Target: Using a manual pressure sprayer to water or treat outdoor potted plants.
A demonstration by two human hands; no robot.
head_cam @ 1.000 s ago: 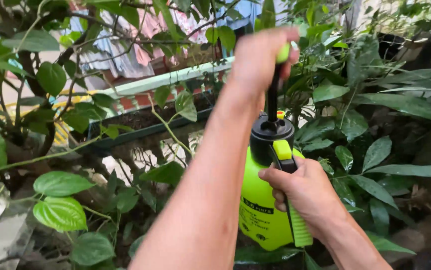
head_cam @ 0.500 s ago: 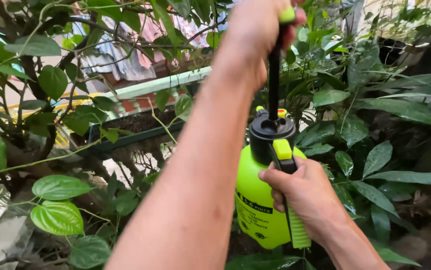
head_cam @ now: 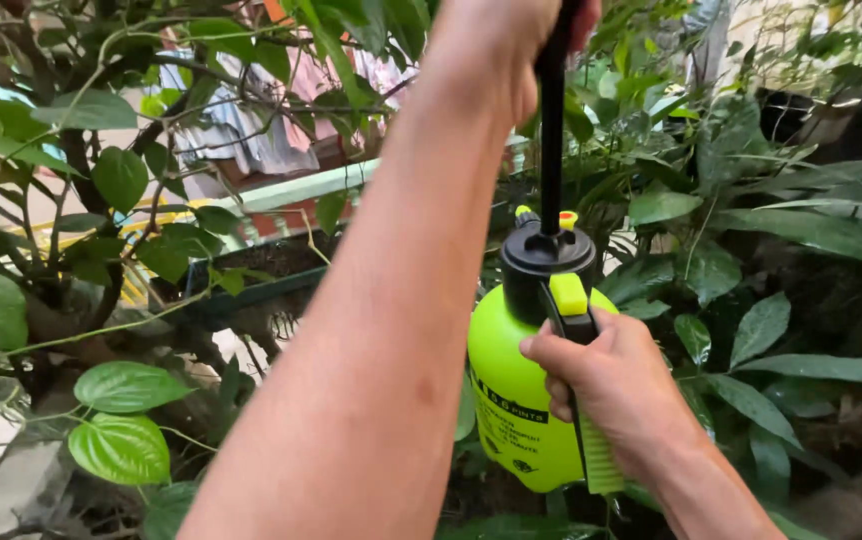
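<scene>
Sprayer bottle (head_cam: 516, 400), lime green with a black cap (head_cam: 548, 262), hangs in front of me, held by my right hand (head_cam: 616, 385), which is clenched around the handle and trigger at the bottle's near side. My left hand (head_cam: 496, 35) is closed around the top of the black pump rod (head_cam: 551, 130), right at the upper edge of the view; the knob itself is cut off there, so I cannot see how firmly I have it. The rod stands well out of the cap, directly above the right hand.

My worry from here: with the rod drawn out this far, any sideways pull from the left hand could bend it or tip the bottle, since only the right hand steadies it and nothing supports it from below. A push that comes down off-line might also jam my right thumb, which sits just beside the yellow-green catch (head_cam: 568, 294) under the cap.

Foliage crowds both hands. Broad dark leaves (head_cam: 751, 210) press close beyond the right hand, and a thin branch (head_cam: 251, 95) crosses beyond my left forearm. Left of that forearm sits a long planter box (head_cam: 251, 275) with soil, and further back hangs laundry (head_cam: 231, 130). Heart-shaped leaves (head_cam: 121, 445) lie low on the left side.
</scene>
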